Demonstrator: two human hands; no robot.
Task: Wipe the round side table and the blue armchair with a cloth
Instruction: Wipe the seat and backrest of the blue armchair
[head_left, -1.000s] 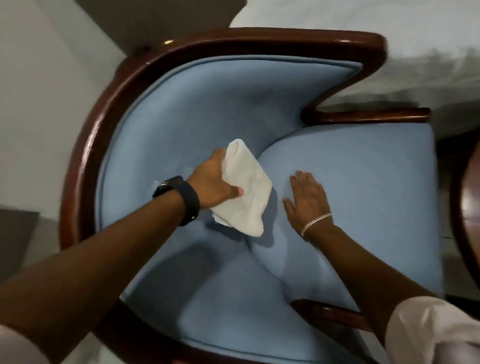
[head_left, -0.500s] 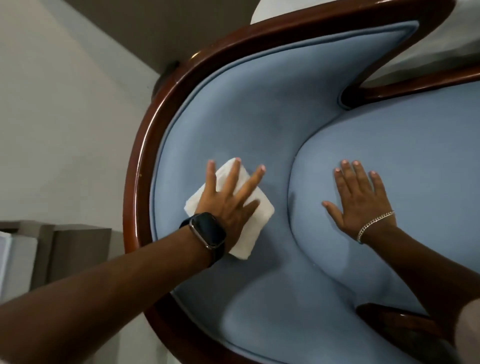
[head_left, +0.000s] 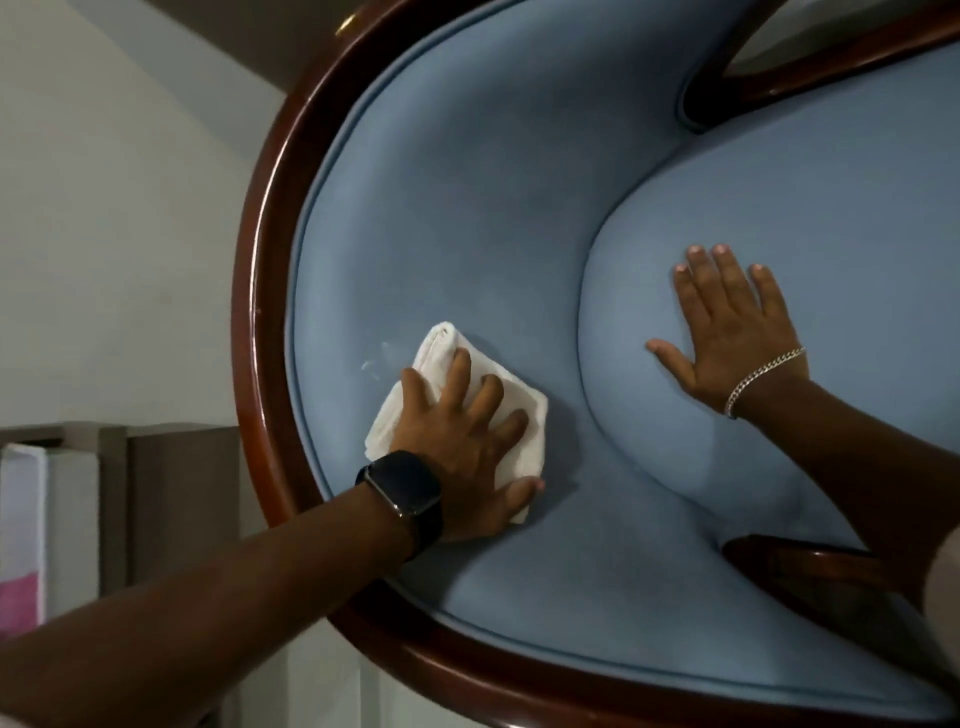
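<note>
Wiping the blue armchair (head_left: 524, 582).
My left hand (head_left: 462, 452), fingers spread, presses the cloth (head_left: 441, 353) to the backrest (head_left: 467, 182); my right hand (head_left: 732, 332), flat, braces on the seat (head_left: 841, 208).

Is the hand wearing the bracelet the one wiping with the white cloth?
No, the white cloth lies under the left hand, which wears a watch; the right hand with the bracelet rests flat on the seat cushion.

Left wrist: is wearing a black, square-faced smartwatch (head_left: 402, 480) on a black strap.
Right wrist: is wearing a silver chain bracelet (head_left: 763, 376).
Right arm: is showing a white sleeve (head_left: 943, 587).
</note>
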